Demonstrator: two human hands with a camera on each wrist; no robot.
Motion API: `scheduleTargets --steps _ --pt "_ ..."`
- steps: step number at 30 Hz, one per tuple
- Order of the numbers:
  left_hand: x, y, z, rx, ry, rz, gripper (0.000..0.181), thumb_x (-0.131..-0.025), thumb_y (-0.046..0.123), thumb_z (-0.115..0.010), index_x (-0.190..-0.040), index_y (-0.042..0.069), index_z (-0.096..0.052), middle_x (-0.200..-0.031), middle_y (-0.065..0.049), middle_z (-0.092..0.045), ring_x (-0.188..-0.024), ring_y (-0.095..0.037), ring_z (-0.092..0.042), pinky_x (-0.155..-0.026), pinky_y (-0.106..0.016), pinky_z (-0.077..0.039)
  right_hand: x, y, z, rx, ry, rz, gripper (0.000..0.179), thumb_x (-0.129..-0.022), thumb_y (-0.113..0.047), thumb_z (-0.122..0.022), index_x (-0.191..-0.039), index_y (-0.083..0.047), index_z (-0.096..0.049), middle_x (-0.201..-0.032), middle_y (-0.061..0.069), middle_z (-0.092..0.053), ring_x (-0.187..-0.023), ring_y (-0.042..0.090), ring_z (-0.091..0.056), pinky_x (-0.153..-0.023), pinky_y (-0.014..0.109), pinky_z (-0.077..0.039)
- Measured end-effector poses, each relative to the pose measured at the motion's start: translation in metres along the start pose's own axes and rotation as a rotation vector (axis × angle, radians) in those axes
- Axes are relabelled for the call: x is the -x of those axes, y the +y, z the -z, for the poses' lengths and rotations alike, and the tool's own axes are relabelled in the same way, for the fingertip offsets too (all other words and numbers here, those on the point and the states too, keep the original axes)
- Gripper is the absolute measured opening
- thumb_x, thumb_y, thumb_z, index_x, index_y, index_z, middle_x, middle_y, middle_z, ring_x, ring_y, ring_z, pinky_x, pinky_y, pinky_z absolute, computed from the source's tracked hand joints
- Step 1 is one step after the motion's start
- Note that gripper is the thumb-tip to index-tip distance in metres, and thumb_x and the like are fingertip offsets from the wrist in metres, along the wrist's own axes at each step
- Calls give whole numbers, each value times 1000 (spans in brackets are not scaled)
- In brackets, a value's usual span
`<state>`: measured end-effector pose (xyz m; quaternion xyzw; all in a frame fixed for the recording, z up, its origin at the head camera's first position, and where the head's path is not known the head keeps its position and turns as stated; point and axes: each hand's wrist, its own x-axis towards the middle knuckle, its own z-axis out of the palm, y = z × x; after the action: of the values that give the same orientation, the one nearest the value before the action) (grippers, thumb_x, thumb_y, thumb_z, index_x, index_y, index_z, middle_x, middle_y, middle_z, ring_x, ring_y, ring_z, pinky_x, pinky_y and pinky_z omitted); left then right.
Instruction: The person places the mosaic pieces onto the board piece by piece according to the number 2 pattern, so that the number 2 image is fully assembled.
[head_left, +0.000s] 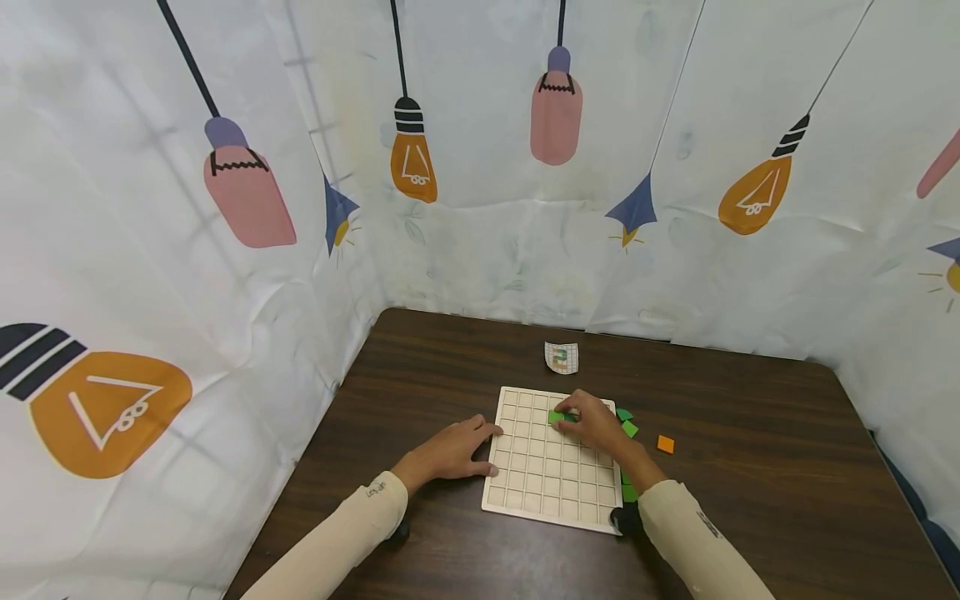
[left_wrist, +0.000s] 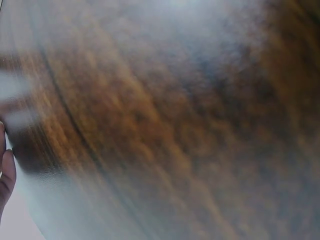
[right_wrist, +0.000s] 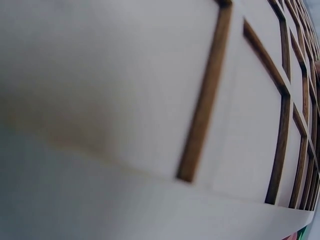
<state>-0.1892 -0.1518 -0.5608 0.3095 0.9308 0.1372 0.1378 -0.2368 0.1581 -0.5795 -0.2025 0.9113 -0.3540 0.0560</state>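
Note:
A pale wooden board (head_left: 551,485) with a grid of square cells lies on the dark table. At its left edge, my left hand (head_left: 452,450) has thumb and fingers spread apart, tips at the board's border. Over the upper part of the grid, my right hand (head_left: 595,425) pinches a green tile (head_left: 556,417) between thumb and index finger. A darker green piece (head_left: 570,417) shows just behind it, partly covered by the fingers. In the left wrist view only some fingertips (left_wrist: 7,175) appear at the left edge. The right wrist view is filled by the grid board (right_wrist: 250,125) up close.
Green tiles (head_left: 629,428) lie along the board's right side, some hidden under the right forearm. Farther right is an orange tile (head_left: 665,444). A small printed pattern card (head_left: 562,358) lies beyond the board. A patterned white curtain (head_left: 480,250) hangs behind the table.

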Motion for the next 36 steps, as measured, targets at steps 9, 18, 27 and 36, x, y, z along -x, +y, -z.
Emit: scheduleTargets --steps 9,18,27,36 --pt "-1 2 1 -5 -6 1 67 -90 58 -66 -145 24 -50 -109 5 -50 -87 -10 -47 -80 -29 -42 2 0 0 -11 -3 -11 27 -87 -29 -79 -111 -18 -75 -102 -4 -61 -82 8 -54 -72 28 -47" --pt "-1 1 0 -9 1 3 68 -90 60 -66 -145 23 -50 -106 6 -49 -85 -10 -47 -78 -27 -41 3 0 2 7 5 9 30 -87 -29 -80 -112 -16 -74 -102 -3 -62 -87 11 -59 -73 30 -47" --pt "0 1 1 -6 -1 9 69 -90 62 -65 -145 24 -50 -106 6 -49 -86 -10 -47 -78 -27 -40 17 -2 14 -13 56 123 32 -88 -23 -79 -114 -6 -72 -102 7 -66 -74 13 -54 -65 26 -47" --pt "-2 0 -2 -7 2 9 69 -89 61 -65 -145 24 -50 -104 7 -48 -86 -10 -47 -78 -27 -40 42 9 36 5 30 36 32 -90 -30 -76 -115 -9 -72 -103 2 -67 -66 6 -48 -60 25 -44"
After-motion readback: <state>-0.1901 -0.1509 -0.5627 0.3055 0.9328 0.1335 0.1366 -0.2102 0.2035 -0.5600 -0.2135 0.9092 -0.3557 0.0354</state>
